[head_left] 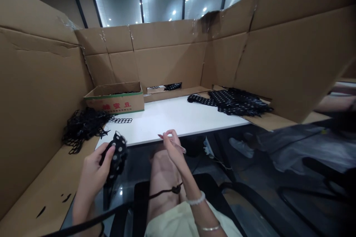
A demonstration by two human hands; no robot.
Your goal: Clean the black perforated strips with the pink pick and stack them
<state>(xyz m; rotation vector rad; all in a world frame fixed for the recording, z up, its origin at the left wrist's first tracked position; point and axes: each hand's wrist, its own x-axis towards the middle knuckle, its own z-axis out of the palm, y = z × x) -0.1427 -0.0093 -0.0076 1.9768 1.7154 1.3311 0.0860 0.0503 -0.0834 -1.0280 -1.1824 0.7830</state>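
Note:
My left hand [96,168] is closed on a piece of black fabric with white dots [119,155], which hangs down below the table's near edge. Between the fingers of my right hand [174,146] is a slim pointed tool [180,147], its dark reddish tip directed up and left, over the front edge of the white table [158,118]. The two hands are apart. On the table's right side lies a pile of black dotted fabric [236,102]. A tangled heap of black netting [86,126] rests at the left, with one strip reaching onto the white surface.
An open cardboard box [119,104] with red lettering stands at the back left, dark material inside. Tall cardboard walls [167,59] enclose the table, with a slot at the back. Another person's arm [338,102] shows at the right. A chair armrest [250,200] is below right.

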